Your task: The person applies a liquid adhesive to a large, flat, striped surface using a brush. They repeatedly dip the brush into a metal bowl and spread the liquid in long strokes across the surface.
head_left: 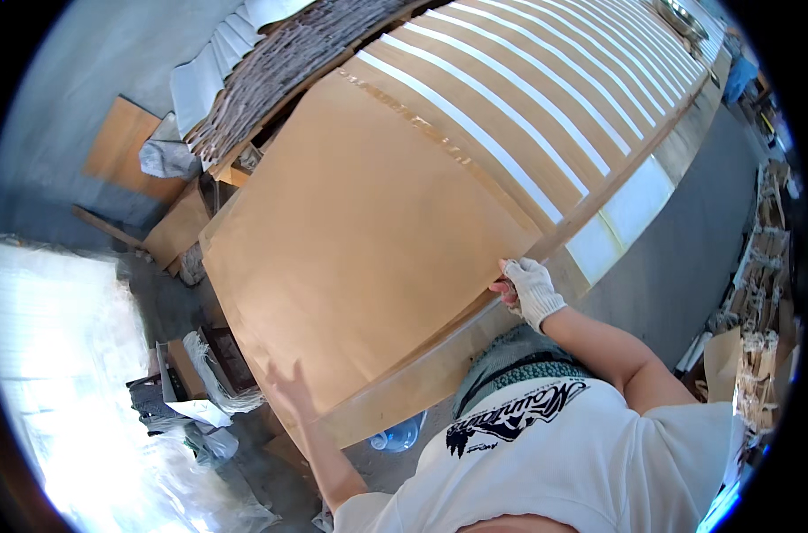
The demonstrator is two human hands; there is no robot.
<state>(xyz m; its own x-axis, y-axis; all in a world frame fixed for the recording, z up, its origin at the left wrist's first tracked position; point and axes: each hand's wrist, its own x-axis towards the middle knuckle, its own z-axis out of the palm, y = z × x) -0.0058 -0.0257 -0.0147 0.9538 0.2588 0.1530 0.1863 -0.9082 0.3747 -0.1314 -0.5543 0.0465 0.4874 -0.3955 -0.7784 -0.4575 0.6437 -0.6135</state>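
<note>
Bright glare (62, 355) lies left, below a grey wall (75, 67); grey floor (688, 258) right.

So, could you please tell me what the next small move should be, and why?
Probably align the brown sheet using the left hand: it is spread at the sheet's near-left side, the gloved right hand is closed at the right corner, and layered edges look uneven.

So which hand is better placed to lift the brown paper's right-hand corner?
Likely the right. The gloved right hand is by that corner of the brown paper, its fingers curled at the edge; the bare left hand is spread over by the paper's left side.
</note>
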